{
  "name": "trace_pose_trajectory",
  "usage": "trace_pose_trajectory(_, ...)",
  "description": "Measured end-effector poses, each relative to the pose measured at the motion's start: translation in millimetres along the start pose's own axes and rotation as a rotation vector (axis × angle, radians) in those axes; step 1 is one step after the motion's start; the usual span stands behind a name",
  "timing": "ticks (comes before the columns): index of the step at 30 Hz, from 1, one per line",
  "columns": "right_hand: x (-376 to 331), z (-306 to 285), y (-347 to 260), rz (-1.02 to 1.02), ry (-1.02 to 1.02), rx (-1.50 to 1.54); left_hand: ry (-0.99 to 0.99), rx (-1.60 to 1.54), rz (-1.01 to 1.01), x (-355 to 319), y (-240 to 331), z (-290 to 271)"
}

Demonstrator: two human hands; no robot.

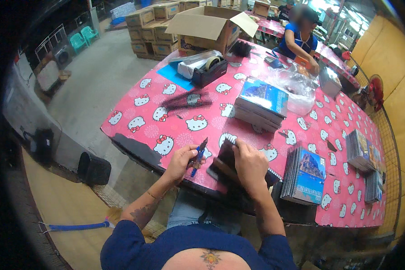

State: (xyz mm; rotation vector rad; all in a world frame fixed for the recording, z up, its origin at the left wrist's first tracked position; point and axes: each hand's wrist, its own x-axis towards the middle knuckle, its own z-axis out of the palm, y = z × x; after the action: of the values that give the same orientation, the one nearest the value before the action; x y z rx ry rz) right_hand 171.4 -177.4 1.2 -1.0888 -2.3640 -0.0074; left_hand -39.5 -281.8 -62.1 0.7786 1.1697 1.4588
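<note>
Binding work at the near edge of a pink cartoon-cat tablecloth (180, 96).
Dark spiral-bound notebook (225, 159) tilted at that edge, pinned beneath the right hand (249, 164), fingers curled over its top. Just left, blue-handled pliers (198, 157) clenched in the left hand (181, 161), tip upward, close beside the notebook's left edge.

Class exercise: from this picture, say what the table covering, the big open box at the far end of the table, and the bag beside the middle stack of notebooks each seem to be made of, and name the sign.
Table covering: probably glossy plastic sheet; printed pink pattern, light sheen.
Open box: corrugated cardboard; matte brown flaps.
Bag: thin clear plastic film; see-through, crinkled, shiny highlights.
</note>
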Motion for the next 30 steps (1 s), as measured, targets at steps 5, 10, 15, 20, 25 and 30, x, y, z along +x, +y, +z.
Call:
trace_pose_trajectory(5, -9, -9, -11, -0.083, 0.102, 0.060, -0.099, -0.205, -0.168, -21, 29, 30)
trace_pose_trajectory(10, -8, -7, -14, -0.068, 0.166, 0.080, -0.187, -0.264, -0.269, -24, 35, 38)
trace_pose_trajectory(15, -9, -9, -18, -0.035, 0.159, 0.104, -0.199, -0.267, -0.263, -19, 35, 40)
trace_pose_trajectory(20, -10, -8, -17, -0.062, 0.178, 0.126, -0.209, -0.158, -0.274, -13, 36, 34)
trace_pose_trajectory(25, -13, -11, -10, -0.120, 0.179, 0.055, -0.043, 0.955, 0.502, -12, 54, 42)
trace_pose_trajectory(30, -35, -35, 21, -0.094, 0.065, -0.059, -0.261, 0.830, 0.373, 17, 53, -5)
